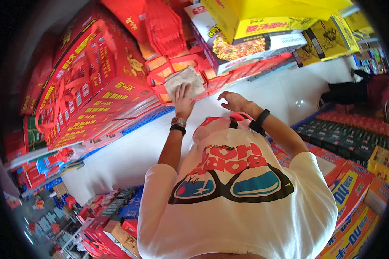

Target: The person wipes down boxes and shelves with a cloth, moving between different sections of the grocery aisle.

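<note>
My left hand (183, 102) lies on a greyish-white cloth (185, 81), fingers stretched over its near part. Beneath the cloth are orange-and-red cartons (162, 63) with red ribbon handles (156, 77). To the right, my right hand (236, 103) is in the air over the pale floor with its fingers curved apart and nothing in them. A stack of folded red gift bags (165, 29) lies just beyond the cloth.
On the left stand large red gift boxes (94, 90) with ribbon handles. A printed noodle carton (243, 48) and a yellow carton (275, 24) are at the upper right. Stacked cartons (350, 184) flank my right side. A person (359, 90) is farther along the tiled aisle (116, 162).
</note>
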The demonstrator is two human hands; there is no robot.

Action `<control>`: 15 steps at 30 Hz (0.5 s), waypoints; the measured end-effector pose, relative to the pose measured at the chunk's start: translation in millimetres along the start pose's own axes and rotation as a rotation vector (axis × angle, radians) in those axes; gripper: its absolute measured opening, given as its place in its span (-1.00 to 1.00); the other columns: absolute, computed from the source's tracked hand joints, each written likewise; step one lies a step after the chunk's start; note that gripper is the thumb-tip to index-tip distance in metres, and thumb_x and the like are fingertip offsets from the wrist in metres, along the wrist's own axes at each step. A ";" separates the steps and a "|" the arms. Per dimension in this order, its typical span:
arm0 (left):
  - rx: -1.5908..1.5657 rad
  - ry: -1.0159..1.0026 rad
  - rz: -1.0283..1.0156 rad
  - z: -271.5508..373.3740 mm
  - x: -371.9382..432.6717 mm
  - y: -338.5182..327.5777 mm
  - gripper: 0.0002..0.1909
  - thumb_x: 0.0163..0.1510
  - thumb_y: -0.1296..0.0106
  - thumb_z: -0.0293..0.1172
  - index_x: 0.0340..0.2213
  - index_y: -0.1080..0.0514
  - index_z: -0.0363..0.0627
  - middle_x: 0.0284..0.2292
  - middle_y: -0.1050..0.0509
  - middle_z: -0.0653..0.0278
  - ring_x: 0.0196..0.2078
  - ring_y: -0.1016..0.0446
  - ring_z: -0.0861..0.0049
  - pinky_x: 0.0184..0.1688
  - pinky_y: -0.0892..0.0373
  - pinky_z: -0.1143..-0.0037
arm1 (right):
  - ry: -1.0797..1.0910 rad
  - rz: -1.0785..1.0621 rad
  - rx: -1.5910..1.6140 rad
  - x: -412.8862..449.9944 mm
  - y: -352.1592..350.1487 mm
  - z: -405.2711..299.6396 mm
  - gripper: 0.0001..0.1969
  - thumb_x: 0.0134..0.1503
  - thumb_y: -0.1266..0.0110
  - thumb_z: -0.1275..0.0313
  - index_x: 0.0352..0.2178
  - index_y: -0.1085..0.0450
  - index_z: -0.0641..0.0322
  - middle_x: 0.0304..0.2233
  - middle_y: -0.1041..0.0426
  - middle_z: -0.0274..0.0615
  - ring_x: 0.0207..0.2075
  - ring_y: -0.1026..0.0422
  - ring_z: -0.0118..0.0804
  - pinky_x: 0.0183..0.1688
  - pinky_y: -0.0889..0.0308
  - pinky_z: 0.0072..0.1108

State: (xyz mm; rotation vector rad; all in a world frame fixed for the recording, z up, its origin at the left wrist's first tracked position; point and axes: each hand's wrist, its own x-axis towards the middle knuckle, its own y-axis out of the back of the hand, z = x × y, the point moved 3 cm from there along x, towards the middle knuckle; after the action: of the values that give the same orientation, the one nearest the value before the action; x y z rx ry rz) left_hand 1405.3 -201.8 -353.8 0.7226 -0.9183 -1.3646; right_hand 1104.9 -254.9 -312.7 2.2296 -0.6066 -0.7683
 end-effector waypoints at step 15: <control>-0.576 0.323 0.327 108.3 21.7 64.5 -0.63 0.57 -0.06 -0.36 0.19 -0.49 -0.43 -0.16 -0.74 -0.22 -0.21 -0.78 -0.03 -0.16 -0.62 0.11 | -0.144 0.054 0.690 -103.9 66.0 27.0 -0.16 0.49 -0.30 0.07 0.61 -0.14 0.13 0.50 -0.41 0.14 0.41 -0.50 0.06 0.37 -0.48 -0.21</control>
State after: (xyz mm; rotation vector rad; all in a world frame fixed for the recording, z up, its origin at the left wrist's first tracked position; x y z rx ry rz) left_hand 1341.9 -208.1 -242.9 0.3144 -0.3351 -1.0986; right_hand 999.5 -247.2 -244.1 2.7688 -1.1324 -0.7735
